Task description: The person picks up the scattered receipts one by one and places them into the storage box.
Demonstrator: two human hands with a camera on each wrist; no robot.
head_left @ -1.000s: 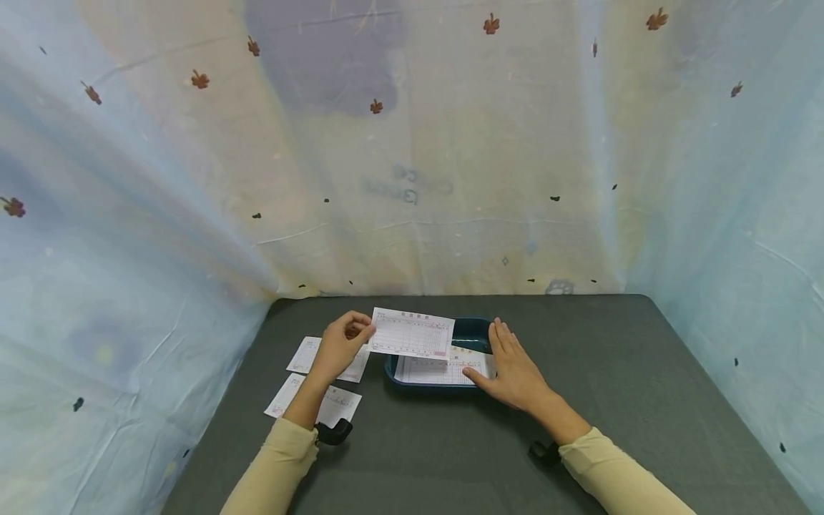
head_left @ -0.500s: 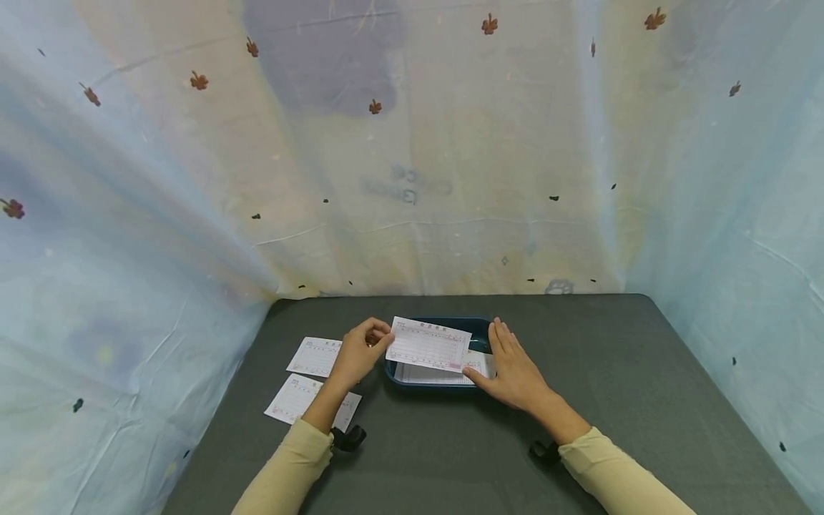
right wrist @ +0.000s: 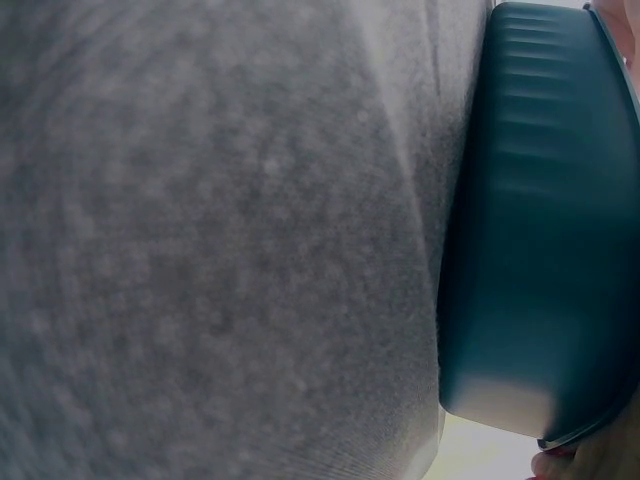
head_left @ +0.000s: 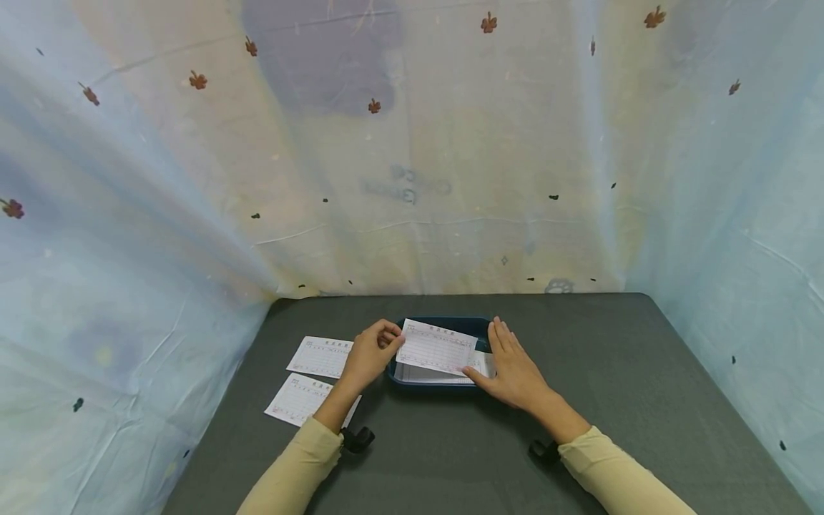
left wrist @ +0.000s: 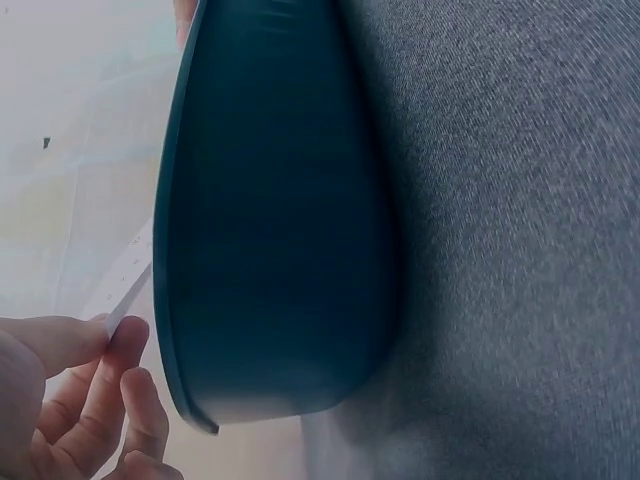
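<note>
My left hand (head_left: 371,355) pinches the left edge of a white printed form slip (head_left: 438,347), which tilts down to the right over a dark blue tray (head_left: 444,320). In the left wrist view, thumb and forefinger grip the slip (left wrist: 127,280) just outside the tray's wall (left wrist: 270,220). More printed slips (head_left: 486,363) lie inside the tray, partly covered by the held one. Spread over the tray's right end is my right hand (head_left: 513,372), fingers straight along the rim, its thumb at the held slip's lower right corner.
Two similar slips, an upper one (head_left: 317,356) and a lower one (head_left: 297,398), lie on the grey table (head_left: 599,357) left of the tray, partly behind the left forearm. A patterned curtain (head_left: 412,150) hangs behind and along both sides.
My left hand has carried the slip rightward and slightly down, further over the tray, its right end tilting lower. The right hand has stayed in place on the tray.
</note>
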